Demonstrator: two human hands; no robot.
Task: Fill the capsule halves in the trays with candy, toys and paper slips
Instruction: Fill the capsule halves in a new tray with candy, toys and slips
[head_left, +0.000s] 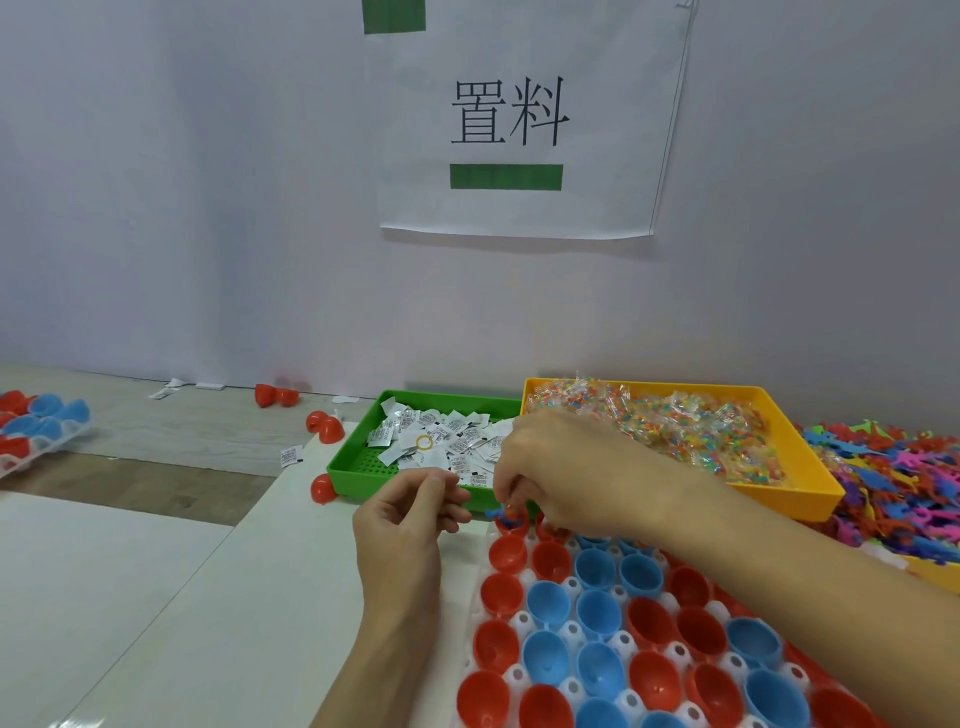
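Observation:
A clear tray (519, 675) at the lower right holds several red and blue capsule halves (597, 613), open side up. My right hand (561, 467) reaches across to the tray's far left corner. Its fingertips pinch a small blue toy (501, 514) right over a red capsule half (511, 525) there. My left hand (410, 530) hovers just left of it, fingers curled and thumb against the fingertips. I cannot tell whether it holds anything. Behind are a green tray (358, 457) of white paper slips (441, 441), a yellow tray (800, 467) of wrapped candy (701, 426) and a pile of colourful plastic toys (893, 478).
Loose red capsule halves (324, 426) lie on the table left of the green tray. Another tray of capsule halves (36, 421) sits at the far left. White boards (156, 597) cover the near table. A white wall with a paper sign (514, 130) stands close behind the trays.

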